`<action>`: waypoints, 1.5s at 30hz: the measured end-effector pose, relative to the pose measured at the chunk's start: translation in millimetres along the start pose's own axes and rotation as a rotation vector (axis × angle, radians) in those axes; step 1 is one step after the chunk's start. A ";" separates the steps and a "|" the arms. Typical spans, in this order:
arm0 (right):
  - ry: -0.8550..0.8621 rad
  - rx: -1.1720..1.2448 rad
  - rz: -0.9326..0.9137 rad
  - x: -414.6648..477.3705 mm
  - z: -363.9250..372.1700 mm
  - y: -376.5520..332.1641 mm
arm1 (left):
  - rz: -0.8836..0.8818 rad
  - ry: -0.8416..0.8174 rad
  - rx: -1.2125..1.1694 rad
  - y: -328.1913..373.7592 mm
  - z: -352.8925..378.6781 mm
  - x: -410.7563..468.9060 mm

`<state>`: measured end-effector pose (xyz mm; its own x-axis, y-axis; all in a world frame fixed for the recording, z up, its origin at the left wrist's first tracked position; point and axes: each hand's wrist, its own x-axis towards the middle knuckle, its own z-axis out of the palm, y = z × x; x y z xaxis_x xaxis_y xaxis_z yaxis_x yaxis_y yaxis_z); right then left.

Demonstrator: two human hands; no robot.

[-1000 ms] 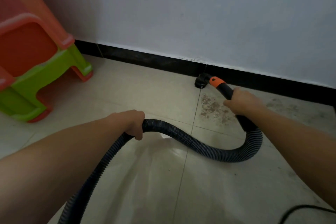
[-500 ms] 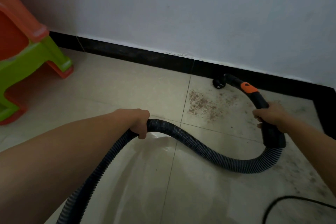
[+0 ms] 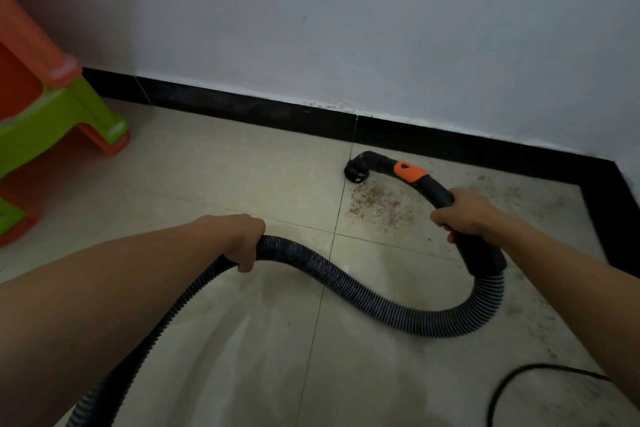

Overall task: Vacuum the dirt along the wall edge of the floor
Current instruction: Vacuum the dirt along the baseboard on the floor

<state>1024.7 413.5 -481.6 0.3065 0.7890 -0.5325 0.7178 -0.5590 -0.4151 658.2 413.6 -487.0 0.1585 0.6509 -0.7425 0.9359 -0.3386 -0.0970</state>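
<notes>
The curved black vacuum wand with an orange collar (image 3: 408, 174) is gripped by the right hand (image 3: 462, 215), the ribbed black hose (image 3: 346, 282) by the left hand (image 3: 242, 239). The brown dirt patch (image 3: 377, 206), nearer the right hand, lies just near of the nozzle mouth (image 3: 354, 174), by the black skirting (image 3: 242, 111).

Black hose (image 3: 346, 284); dirt (image 3: 377, 206) seemingly reddish-brown.

Dim, soft light; wide-angle edge distortion
</notes>
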 end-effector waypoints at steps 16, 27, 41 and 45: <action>-0.004 -0.065 0.002 -34.6 -12.6 14.6 | 0.088 0.009 0.064 26.9 -3.5 -1.7; 0.037 -0.104 0.051 -39.7 -37.0 21.1 | 0.131 0.035 0.006 29.8 -5.0 -7.5; -0.071 -0.158 -0.051 -70.8 -13.4 20.8 | 0.108 -0.023 0.147 27.3 4.1 -3.6; -0.023 -0.190 -0.002 -75.9 -29.6 37.3 | 0.157 0.017 0.110 42.5 0.1 -1.1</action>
<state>1046.6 340.3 -434.9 0.2928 0.7827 -0.5493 0.8240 -0.4979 -0.2703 697.8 398.5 -490.3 0.3062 0.5955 -0.7427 0.8595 -0.5084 -0.0533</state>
